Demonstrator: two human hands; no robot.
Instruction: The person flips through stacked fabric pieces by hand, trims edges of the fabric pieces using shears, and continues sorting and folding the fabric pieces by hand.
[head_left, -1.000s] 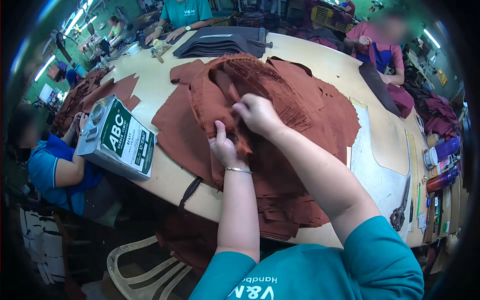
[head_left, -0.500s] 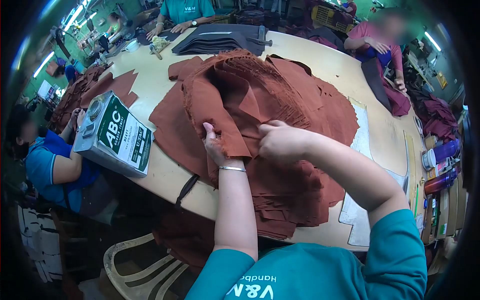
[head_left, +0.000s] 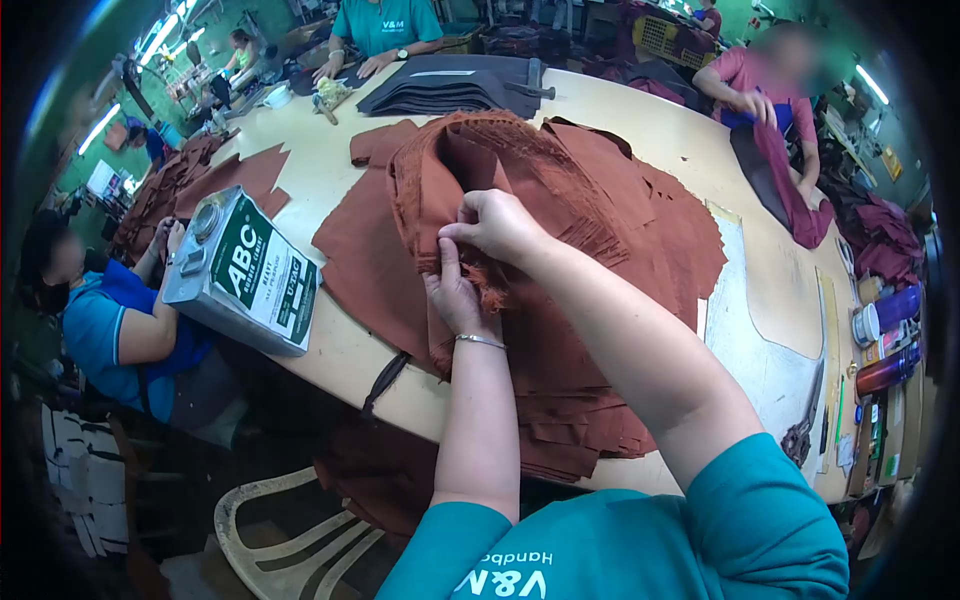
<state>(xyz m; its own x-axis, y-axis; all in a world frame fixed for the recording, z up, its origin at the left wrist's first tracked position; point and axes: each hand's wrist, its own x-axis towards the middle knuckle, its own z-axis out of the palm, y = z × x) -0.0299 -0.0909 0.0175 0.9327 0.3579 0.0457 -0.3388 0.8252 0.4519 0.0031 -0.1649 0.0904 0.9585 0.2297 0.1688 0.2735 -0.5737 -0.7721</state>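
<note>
While the left hand (head_left: 460, 302) was clamped on the lower end of the folded rust-brown cloth (head_left: 428, 195), its thumb lay on top; its other fingers were largely hidden. The right hand (head_left: 497, 228) came over the same end, fingers bent and drawn together, thumb tip close beside the left thumb. Whether a ply was pinched between its fingertips could not be told.

Position of cloth: on top of a wider pile (head_left: 358, 235) of the same colour, toward the near side of the pale table (head_left: 665, 112). Layers curved up and round to the right; edges frayed, with loose threads beside the left hand. A bracelet (head_left: 480, 341) circled the left wrist.

Surroundings: the labelled metal can (head_left: 245, 278) stood left of the pile, tilted in view. Beyond the pile lay a stack of dark sheets (head_left: 440, 92). A grey flat sheet (head_left: 755, 345) lay to the right, its left edge beside the pile. A dark strip (head_left: 386, 382) hung at the near table edge. Across at right, a co-worker in a pink shirt (head_left: 735, 75) handled maroon cloth (head_left: 785, 190).
</note>
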